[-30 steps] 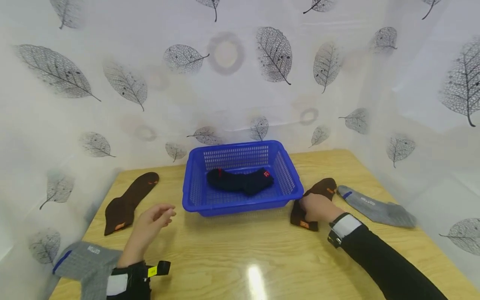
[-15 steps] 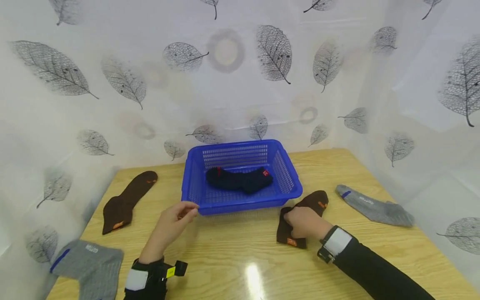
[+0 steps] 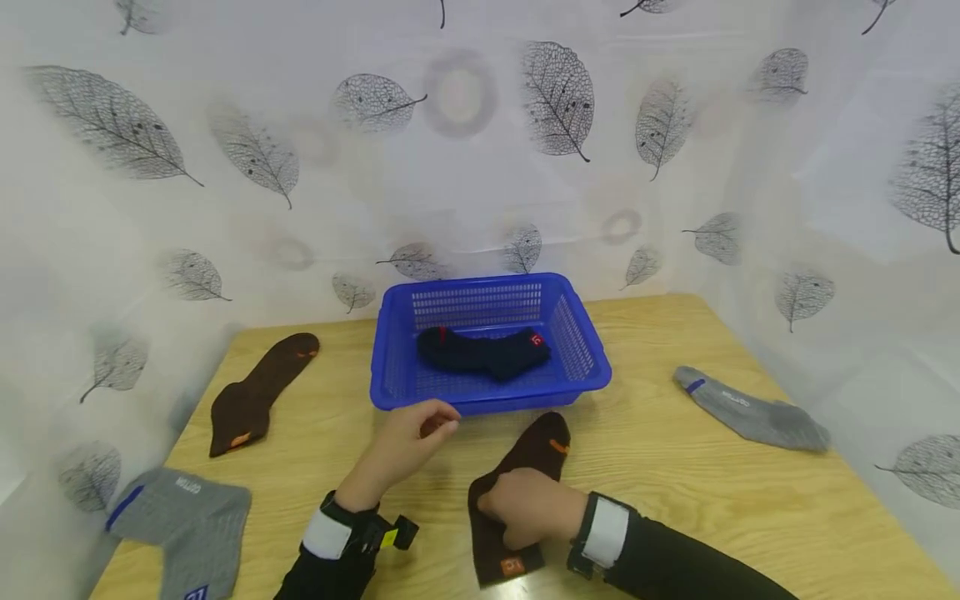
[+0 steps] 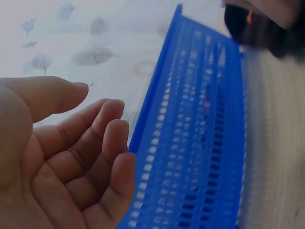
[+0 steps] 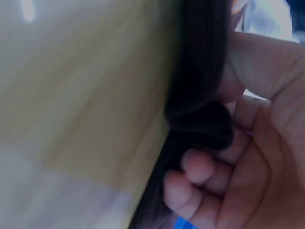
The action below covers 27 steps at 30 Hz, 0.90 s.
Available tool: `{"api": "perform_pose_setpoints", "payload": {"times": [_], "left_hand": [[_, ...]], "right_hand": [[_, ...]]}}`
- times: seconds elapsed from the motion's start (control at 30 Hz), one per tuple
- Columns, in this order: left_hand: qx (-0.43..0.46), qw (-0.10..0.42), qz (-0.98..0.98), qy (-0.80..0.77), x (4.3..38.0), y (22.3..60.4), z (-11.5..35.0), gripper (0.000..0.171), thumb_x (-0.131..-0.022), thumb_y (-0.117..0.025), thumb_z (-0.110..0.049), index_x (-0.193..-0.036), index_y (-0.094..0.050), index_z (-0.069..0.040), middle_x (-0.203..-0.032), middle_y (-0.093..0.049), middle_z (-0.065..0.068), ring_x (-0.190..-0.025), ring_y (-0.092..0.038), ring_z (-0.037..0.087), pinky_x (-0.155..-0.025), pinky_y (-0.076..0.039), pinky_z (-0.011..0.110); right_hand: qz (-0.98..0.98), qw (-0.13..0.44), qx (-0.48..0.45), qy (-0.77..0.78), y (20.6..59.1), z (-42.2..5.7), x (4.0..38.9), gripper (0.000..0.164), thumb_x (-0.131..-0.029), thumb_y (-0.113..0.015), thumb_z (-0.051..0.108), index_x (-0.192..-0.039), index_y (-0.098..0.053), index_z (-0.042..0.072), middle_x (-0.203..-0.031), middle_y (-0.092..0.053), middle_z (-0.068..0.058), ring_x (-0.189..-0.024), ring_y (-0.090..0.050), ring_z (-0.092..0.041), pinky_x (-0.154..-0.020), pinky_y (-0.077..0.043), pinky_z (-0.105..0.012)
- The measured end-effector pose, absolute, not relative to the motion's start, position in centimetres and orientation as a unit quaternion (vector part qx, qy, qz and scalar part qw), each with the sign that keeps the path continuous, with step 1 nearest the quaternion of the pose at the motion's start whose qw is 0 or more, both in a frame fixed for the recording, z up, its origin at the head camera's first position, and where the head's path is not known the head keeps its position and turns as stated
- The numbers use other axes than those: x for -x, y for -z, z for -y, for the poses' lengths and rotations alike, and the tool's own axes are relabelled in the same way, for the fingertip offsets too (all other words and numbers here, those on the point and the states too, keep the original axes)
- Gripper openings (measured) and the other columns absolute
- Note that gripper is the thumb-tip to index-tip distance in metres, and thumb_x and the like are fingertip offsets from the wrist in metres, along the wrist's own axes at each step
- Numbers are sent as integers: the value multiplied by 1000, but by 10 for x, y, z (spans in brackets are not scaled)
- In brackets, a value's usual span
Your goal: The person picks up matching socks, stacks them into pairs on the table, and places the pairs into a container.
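Observation:
My right hand (image 3: 528,504) pinches a brown sock (image 3: 540,450) with orange marks near the front middle of the table. In the right wrist view, a fold of the brown sock (image 5: 200,119) is bunched between thumb and fingers. Just in front of the blue basket (image 3: 491,406), my left hand (image 3: 408,442) hovers with loosely bent fingers and nothing in them. The left wrist view shows that hand's relaxed fingers (image 4: 119,138) beside the basket's perforated wall (image 4: 190,129). Dark socks (image 3: 480,354) with red marks lie inside the basket.
Another brown sock (image 3: 258,396) lies at the back left of the wooden table (image 3: 675,508). One grey sock (image 3: 187,525) is at the front left, another grey sock (image 3: 750,408) at the right. A leaf-patterned sheet (image 3: 480,167) surrounds the table's back and sides.
My right hand has brought the brown sock from beside the right grey sock leftward and nearer to the front middle. My left hand has moved right, to the basket's front.

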<state>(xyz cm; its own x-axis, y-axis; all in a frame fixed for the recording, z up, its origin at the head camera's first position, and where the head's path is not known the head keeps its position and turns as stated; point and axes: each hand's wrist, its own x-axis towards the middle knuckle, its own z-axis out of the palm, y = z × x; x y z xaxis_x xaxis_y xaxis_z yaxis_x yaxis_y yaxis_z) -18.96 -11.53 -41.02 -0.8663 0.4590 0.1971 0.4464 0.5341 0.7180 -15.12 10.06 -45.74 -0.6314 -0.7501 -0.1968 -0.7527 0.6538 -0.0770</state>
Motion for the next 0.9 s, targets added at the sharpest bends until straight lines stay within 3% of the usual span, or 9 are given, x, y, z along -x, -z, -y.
{"api": "perform_pose_setpoints", "payload": {"times": [0.1, 0.27, 0.43, 0.6, 0.73, 0.9], "left_hand": [[-306, 31, -876, -372, 188, 413, 105, 14, -99, -66, -14, -107, -72, -4, -95, -73, 4, -83, -65, 14, -74, -53, 26], [-346, 124, -873, -321, 184, 421, 92, 21, -98, -68, -18, -112, -71, -2, -103, -75, 7, -91, -70, 21, -77, -56, 29], [-375, 133, -882, -251, 180, 434, 77, 15, -99, -65, -12, -110, -74, -8, -105, -76, 4, -97, -71, 18, -84, -56, 30], [-373, 157, -891, -207, 181, 441, 67, 23, -101, -56, -5, -110, -76, -11, -109, -76, 0, -105, -70, 18, -92, -55, 32], [-335, 135, -913, -187, 182, 444, 68, 24, -95, -58, -1, -102, -78, -11, -103, -77, 0, -99, -72, 20, -86, -57, 33], [-285, 74, -941, -165, 177, 449, 79, 10, -84, -72, -5, -88, -79, -11, -83, -73, -2, -76, -68, 17, -67, -54, 31]], "right_hand": [[-886, 128, 445, 3, 456, -80, 146, 29, -71, -83, 12, -76, -57, 23, -59, -45, 12, -53, -40, -4, -49, -34, -22], [-869, 110, 483, -12, 455, -65, 143, 27, -71, -85, 14, -79, -61, 23, -62, -44, 14, -57, -41, -2, -51, -34, -19], [-851, 83, 519, 0, 456, -70, 142, 27, -70, -84, 11, -78, -61, 22, -63, -44, 14, -57, -36, 0, -51, -28, -15], [-825, 53, 563, -4, 457, -71, 142, 27, -68, -83, 13, -75, -59, 22, -60, -39, 14, -54, -30, 0, -50, -25, -14], [-815, 47, 577, -28, 455, -72, 139, 30, -68, -83, 16, -76, -56, 24, -58, -35, 14, -52, -28, -1, -48, -24, -16], [-814, 40, 578, -40, 453, -83, 134, 29, -70, -84, 17, -72, -56, 26, -61, -43, 16, -54, -32, -2, -53, -22, -17]]}}
